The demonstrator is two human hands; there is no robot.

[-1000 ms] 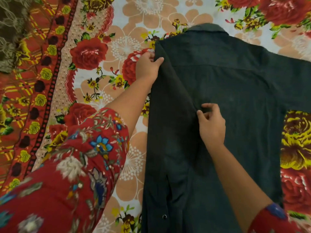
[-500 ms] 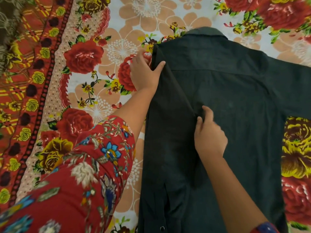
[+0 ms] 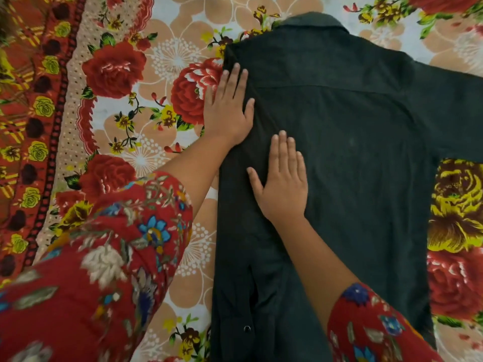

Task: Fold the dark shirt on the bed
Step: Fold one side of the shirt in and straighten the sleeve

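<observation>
Bright floral bedspread [image 3: 162,74] covers the whole bed, red roses and tan blossoms running out to a patterned border on the left. On it lies the dark shirt [image 3: 352,178], back side up, its collar [image 3: 313,20] at the far end and its hem running off the near edge of the view.

The left side looks already turned in. A long folded strip [image 3: 240,244] lies over the back along the left edge, and a small snap button [image 3: 246,328] shows on it near the hem, so I take that first fold as made.

Both hands are flat on the cloth, and neither is gripping it. The left hand [image 3: 227,108] lies with straight fingers close together at the far left shoulder, half on the shirt's edge and half on the bedspread. The right hand [image 3: 282,186] rests palm down nearer the middle of the fold, fingers together and thumb spread wide. It looks to me like pressing the crease flat.

The other side is not done. The shirt's right sleeve [image 3: 457,105] stretches out to the right, past the edge of the view, and the right side lies unfolded. By my reckoning the job is about a third along. That sleeve and side have to come in, and then the length must be folded up.
</observation>
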